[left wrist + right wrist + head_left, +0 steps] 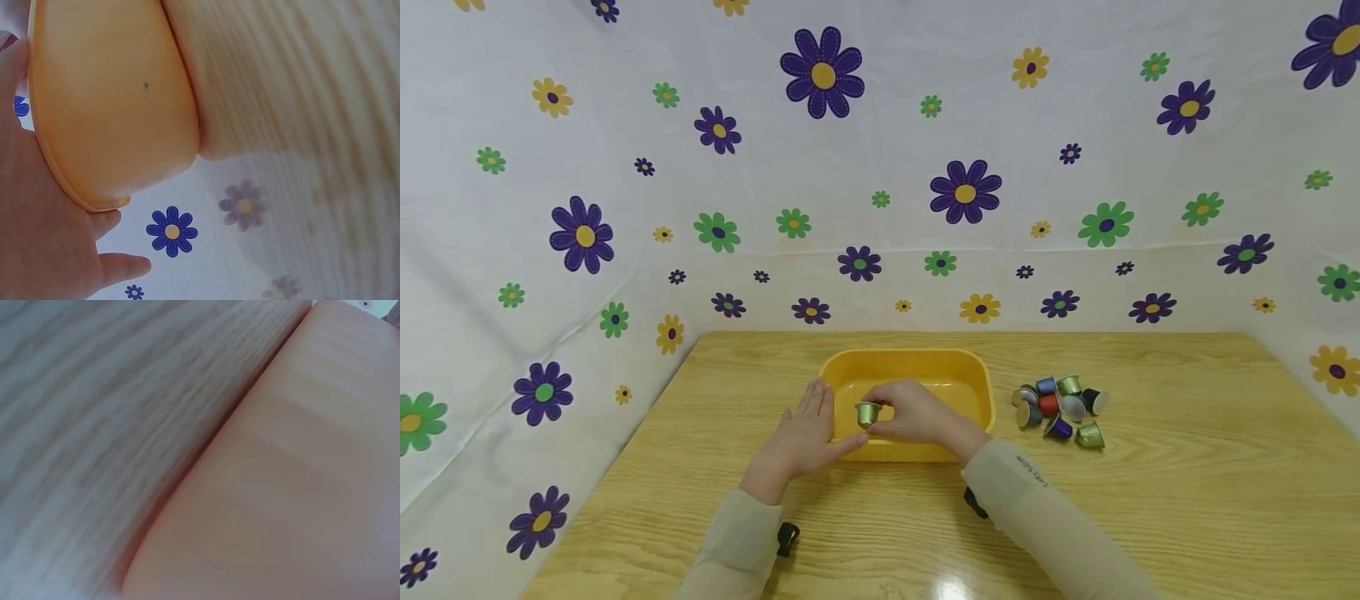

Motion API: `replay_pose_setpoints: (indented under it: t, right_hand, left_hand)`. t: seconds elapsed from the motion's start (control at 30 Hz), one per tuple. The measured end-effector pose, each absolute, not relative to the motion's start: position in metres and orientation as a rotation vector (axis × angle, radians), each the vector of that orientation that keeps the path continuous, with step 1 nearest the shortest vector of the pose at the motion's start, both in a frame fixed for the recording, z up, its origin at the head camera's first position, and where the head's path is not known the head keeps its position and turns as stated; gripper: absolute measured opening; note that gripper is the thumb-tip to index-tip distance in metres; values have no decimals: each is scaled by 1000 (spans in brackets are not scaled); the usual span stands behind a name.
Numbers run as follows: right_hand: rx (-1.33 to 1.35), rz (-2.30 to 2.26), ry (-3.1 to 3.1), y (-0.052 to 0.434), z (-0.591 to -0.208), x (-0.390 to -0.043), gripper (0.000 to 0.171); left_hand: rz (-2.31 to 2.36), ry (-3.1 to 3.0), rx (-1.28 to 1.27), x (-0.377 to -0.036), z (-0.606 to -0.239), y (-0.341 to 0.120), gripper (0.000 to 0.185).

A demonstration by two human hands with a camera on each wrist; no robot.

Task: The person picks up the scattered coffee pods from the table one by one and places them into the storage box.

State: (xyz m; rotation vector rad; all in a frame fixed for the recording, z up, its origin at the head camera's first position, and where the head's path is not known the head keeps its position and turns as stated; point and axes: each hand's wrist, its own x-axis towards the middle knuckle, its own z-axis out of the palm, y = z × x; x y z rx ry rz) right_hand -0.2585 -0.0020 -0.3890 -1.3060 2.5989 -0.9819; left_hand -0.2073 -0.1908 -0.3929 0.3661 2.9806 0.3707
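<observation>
My right hand (917, 414) pinches a green coffee capsule (868, 415) between thumb and fingers, over the left part of a yellow plastic bin (895, 452). The capsule's wide rim faces up. My left hand (797, 440) rests at the bin's left rim with its fingers straight and its thumb stretched toward the front edge. In the left wrist view, that hand (47, 231) lies along the rim beside the bin's outer wall (125, 94). The right wrist view is filled by the bin wall (281, 487) and wood grain, so the capsule is hidden there.
To the right of the bin, several coffee capsules (1048, 406) lie in a loose cluster: silver, blue, red, black and green. Everything stands on a wooden table (1195, 500). A white flower-print cloth (880, 150) hangs behind and at both sides.
</observation>
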Motion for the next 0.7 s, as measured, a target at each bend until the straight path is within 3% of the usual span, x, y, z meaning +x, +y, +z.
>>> replay_pose_setpoints:
  t: [0.7]
  right_hand:
    - [-1301,-868,2633,-12,-399,-264,23]
  left_hand:
    - [375,2991,375,-207,-394,-190,103]
